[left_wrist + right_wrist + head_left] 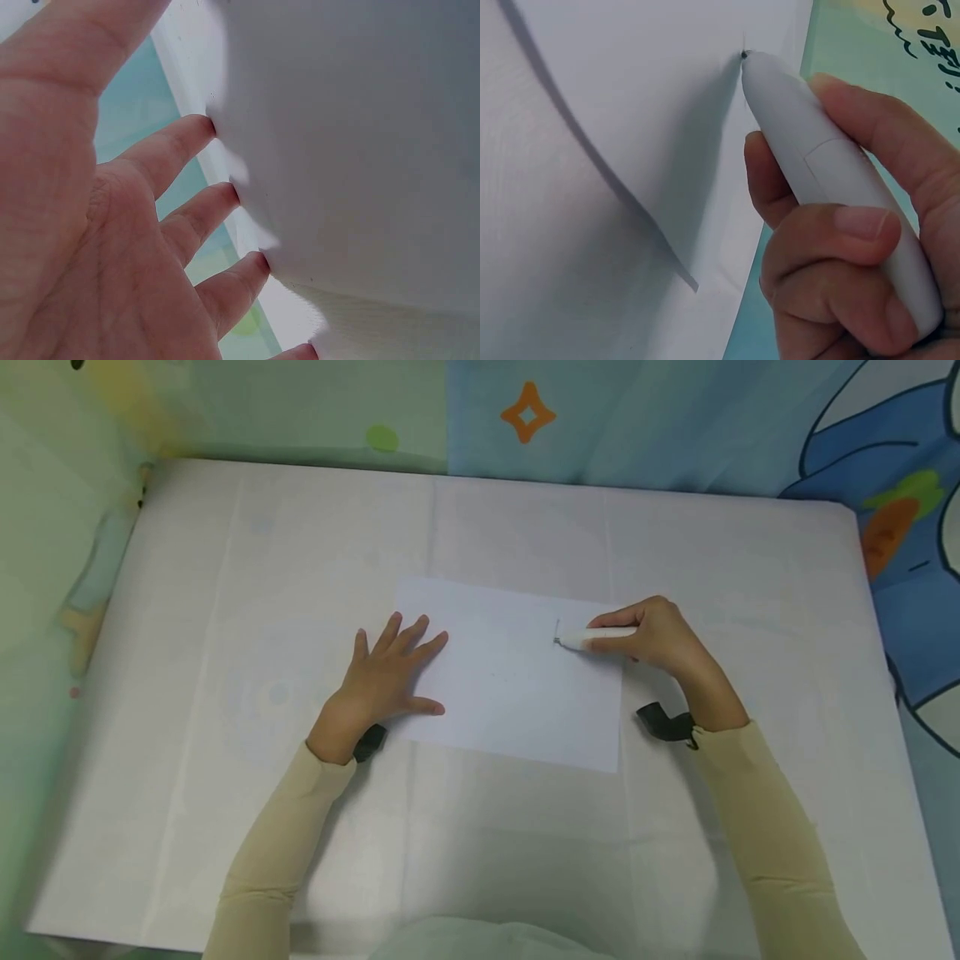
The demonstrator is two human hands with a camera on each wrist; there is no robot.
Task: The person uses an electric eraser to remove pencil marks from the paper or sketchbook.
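Left fingers (176, 150) splayed partly on paper (517, 697) | right fingers (889, 131) curled round smooth white pen-shaped tool (836, 172) | tapered, dark-tipped

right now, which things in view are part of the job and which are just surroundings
Part of the job:
white pen-shaped tool, held in the right hand
paper sheet, under the tool's tip
left hand, spread over the paper's left side

Just surroundings:
white-covered table
printed backdrop

A thick, smooth white pen (836, 161) slanted over a white sheet of paper (510, 702) lying slightly askew on the bench (300, 552), its tip at a thin dark line (557, 625) toward the sheet's right edge.
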